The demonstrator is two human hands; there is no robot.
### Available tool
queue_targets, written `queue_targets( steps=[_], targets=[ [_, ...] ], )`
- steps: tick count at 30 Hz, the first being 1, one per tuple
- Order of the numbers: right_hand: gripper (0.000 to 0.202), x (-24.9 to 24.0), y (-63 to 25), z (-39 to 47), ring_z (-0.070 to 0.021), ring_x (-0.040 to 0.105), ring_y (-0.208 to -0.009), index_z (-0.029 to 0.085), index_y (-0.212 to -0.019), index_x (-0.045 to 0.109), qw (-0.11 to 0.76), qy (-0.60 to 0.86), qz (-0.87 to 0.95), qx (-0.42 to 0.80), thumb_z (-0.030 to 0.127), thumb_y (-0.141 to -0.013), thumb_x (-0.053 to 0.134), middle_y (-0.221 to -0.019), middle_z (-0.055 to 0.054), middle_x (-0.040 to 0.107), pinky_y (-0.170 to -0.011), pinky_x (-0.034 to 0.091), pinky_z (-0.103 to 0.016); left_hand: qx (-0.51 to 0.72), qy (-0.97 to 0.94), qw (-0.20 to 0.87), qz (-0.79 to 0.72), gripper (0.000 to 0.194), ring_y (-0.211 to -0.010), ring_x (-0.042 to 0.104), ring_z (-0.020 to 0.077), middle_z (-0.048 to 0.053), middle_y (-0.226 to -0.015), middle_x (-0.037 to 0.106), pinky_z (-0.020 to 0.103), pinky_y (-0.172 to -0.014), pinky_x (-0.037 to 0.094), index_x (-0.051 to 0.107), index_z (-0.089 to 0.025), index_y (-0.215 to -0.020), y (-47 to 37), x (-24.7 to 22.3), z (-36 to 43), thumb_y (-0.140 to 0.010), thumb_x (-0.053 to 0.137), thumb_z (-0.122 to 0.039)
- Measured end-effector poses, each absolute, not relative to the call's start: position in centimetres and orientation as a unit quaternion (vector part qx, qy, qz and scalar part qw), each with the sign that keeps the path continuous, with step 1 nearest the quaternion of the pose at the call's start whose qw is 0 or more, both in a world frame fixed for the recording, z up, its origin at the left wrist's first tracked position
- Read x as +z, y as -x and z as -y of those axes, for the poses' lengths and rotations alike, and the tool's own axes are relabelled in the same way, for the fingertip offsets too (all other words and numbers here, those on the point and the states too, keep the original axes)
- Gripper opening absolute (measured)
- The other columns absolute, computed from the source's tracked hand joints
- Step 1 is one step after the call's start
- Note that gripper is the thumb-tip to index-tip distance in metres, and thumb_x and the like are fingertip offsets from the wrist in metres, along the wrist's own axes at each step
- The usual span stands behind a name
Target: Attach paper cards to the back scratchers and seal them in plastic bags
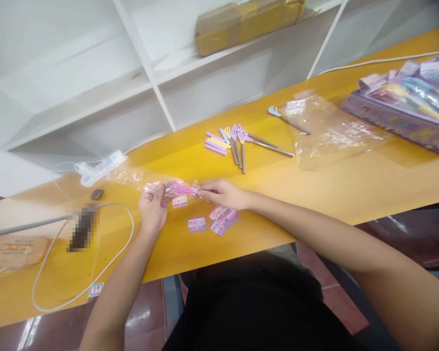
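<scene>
My left hand (153, 209) is closed on a clear plastic bag (151, 187), thumb on top. A pink claw-headed back scratcher (181, 188) lies between my two hands, at least partly behind the clear film. At its right end the fingers of my right hand (219, 192) are pinched together on it. A small printed card (180, 202) is just below the pink piece. More printed cards (224, 219) lie on the table below my right hand, with a single card (196, 224) to their left.
Several back scratchers (242, 151) with metal handles lie beyond my hands, beside coloured plastic sticks (216, 144). A blue-headed one (289, 120) touches large clear bags (329, 131). A purple box (395, 119) of wrapped items stands right; a power strip (102, 167) and cable (131, 234) lie left.
</scene>
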State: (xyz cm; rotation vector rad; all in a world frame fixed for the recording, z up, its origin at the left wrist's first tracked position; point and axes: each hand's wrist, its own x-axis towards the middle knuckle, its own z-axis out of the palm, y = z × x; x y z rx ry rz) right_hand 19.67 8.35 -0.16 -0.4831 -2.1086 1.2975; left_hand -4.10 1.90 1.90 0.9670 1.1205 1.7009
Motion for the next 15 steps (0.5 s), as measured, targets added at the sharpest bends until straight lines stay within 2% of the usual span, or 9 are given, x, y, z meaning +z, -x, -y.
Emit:
queue_targets(
  steps=[3,4,6,8,10,12,15],
  targets=[
    [0.043,-0.4,-19.6,-8.2,-0.0097,0.047,-0.067,0.013,-0.089,0.063,0.305,0.203,0.784,0.502,0.051,-0.107,0.052,-0.074,0.000,0.055,-0.065,0.038,-0.023,0.640,-0.404,0.477,-0.447,0.042,-0.078,0.080,0.0194,0.002,-0.087,0.080,0.035,-0.078,0.069,0.067,-0.017,-0.088,3.8,1.8,-1.6,-0.072,0.097,-0.041],
    [0.041,-0.5,-19.6,-8.2,-0.0098,0.047,-0.068,0.013,-0.094,0.063,0.303,0.205,0.781,0.506,0.051,-0.106,0.053,-0.076,0.001,0.055,-0.065,0.038,-0.023,0.623,-0.411,0.492,-0.448,0.043,-0.076,0.081,0.0203,0.001,-0.084,0.079,0.037,-0.078,0.070,0.065,-0.018,-0.088,3.7,1.7,-1.5,-0.072,0.097,-0.042],
    [0.039,-0.7,-19.6,-8.1,-0.0116,0.052,-0.073,0.013,-0.119,0.061,0.304,0.209,0.777,0.510,0.049,-0.105,0.057,-0.084,-0.001,0.060,-0.070,0.043,-0.024,0.599,-0.422,0.512,-0.449,0.045,-0.074,0.081,0.0219,0.002,-0.081,0.079,0.038,-0.075,0.070,0.063,-0.019,-0.090,3.6,1.7,-1.4,-0.072,0.097,-0.044],
    [0.059,-0.8,-19.6,-8.0,-0.0146,0.057,-0.081,0.014,-0.149,0.044,0.316,0.213,0.775,0.503,0.047,-0.103,0.061,-0.097,-0.004,0.064,-0.077,0.048,-0.028,0.589,-0.428,0.521,-0.446,0.046,-0.075,0.081,0.0225,0.002,-0.082,0.079,0.038,-0.073,0.070,0.062,-0.020,-0.092,3.5,1.6,-1.3,-0.074,0.095,-0.045],
    [0.083,-1.1,-19.7,-7.9,-0.0159,0.059,-0.082,0.015,-0.165,0.022,0.319,0.213,0.783,0.490,0.045,-0.101,0.065,-0.103,-0.006,0.064,-0.080,0.050,-0.031,0.588,-0.430,0.522,-0.443,0.045,-0.074,0.080,0.0218,0.003,-0.086,0.079,0.037,-0.071,0.069,0.063,-0.021,-0.097,3.4,1.5,-1.3,-0.076,0.094,-0.046],
    [0.097,-1.2,-19.7,-7.7,-0.0147,0.057,-0.076,0.015,-0.170,0.006,0.305,0.206,0.795,0.482,0.043,-0.099,0.067,-0.107,-0.008,0.064,-0.077,0.051,-0.031,0.593,-0.428,0.519,-0.442,0.045,-0.075,0.079,0.0204,0.004,-0.094,0.080,0.035,-0.070,0.069,0.066,-0.022,-0.104,3.4,1.5,-1.3,-0.077,0.092,-0.047],
    [0.108,-1.3,-19.8,-7.4,-0.0119,0.057,-0.071,0.018,-0.171,-0.010,0.289,0.187,0.807,0.479,0.037,-0.098,0.067,-0.118,-0.011,0.063,-0.075,0.052,-0.030,0.603,-0.422,0.506,-0.450,0.042,-0.079,0.078,0.0192,0.005,-0.101,0.079,0.032,-0.067,0.069,0.073,-0.022,-0.106,3.5,1.4,-1.5,-0.078,0.091,-0.047]
  ],
)
